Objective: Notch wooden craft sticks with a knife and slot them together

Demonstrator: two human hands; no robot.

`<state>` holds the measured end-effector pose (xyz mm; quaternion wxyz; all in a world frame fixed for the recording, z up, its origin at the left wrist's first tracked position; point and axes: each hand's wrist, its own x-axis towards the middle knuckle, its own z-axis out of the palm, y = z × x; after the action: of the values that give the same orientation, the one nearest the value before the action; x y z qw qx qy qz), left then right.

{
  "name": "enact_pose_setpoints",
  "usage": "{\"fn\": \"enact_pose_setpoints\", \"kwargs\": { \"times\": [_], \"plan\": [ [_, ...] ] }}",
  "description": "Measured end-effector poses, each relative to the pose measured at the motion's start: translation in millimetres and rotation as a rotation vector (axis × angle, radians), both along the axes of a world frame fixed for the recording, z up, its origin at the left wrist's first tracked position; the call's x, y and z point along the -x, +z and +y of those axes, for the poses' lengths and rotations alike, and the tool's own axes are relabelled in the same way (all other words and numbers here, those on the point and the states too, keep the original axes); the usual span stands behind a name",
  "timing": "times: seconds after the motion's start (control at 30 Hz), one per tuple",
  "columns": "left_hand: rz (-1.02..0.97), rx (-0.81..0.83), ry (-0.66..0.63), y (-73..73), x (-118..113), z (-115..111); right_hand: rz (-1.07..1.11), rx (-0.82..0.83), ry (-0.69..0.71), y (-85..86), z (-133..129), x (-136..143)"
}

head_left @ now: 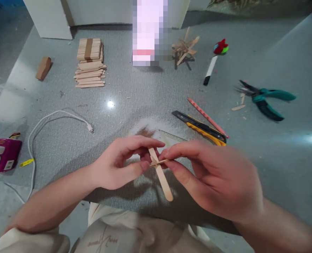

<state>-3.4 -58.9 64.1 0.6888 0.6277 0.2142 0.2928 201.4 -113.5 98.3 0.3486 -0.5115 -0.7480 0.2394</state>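
Note:
Between my two hands is a wooden craft stick point(164, 183), slanting down toward the table's front edge. A thin, short wooden piece point(161, 162) crosses it near the middle. My left hand point(126, 160) curls around the upper part of the craft stick, thumb and fingers closed on it. With thumb and index finger, my right hand point(211, 175) pinches the end of the thin piece. Just beyond the fingers lie a clear ruler point(171, 135) and a pale dusty patch, partly hidden by my hands.
Behind the hands rest a yellow-black utility knife point(200, 127) and a red pencil point(207, 116). Green-handled pliers point(266, 100) lie right; a marker point(210, 70) is farther back. Craft sticks point(89, 73) are stacked back left, near a white cable point(58, 113). A stick assembly point(185, 48) stands at the back.

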Motion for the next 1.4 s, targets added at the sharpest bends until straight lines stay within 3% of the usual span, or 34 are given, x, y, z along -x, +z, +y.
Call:
{"fn": "enact_pose_setpoints", "kwargs": {
  "times": [0.3, 0.53, 0.73, 0.93, 1.2, 1.4],
  "plan": [
    [0.009, -0.177, 0.018, 3.2, -6, 4, 0.105, 0.029, -0.008, 3.0, -5, 2],
    [-0.034, -0.238, 0.042, -3.4, -3, 3, 0.141, 0.050, 0.046, 0.7, -4, 3],
    [-0.050, -0.162, 0.042, -6.7, -4, 1, 0.174, 0.035, 0.046, -0.8, -2, 0],
    [-0.055, -0.076, -0.002, -4.8, -1, 1, 0.240, 0.083, -0.096, -5.6, -5, -2],
    [-0.009, -0.324, 0.172, -5.8, -3, -2, 0.485, 0.182, -0.162, -7.1, -5, 6],
    [0.013, -0.448, 0.188, -8.9, -4, -6, 0.560, 0.217, -0.158, -8.5, -7, 9]
  ]
}}
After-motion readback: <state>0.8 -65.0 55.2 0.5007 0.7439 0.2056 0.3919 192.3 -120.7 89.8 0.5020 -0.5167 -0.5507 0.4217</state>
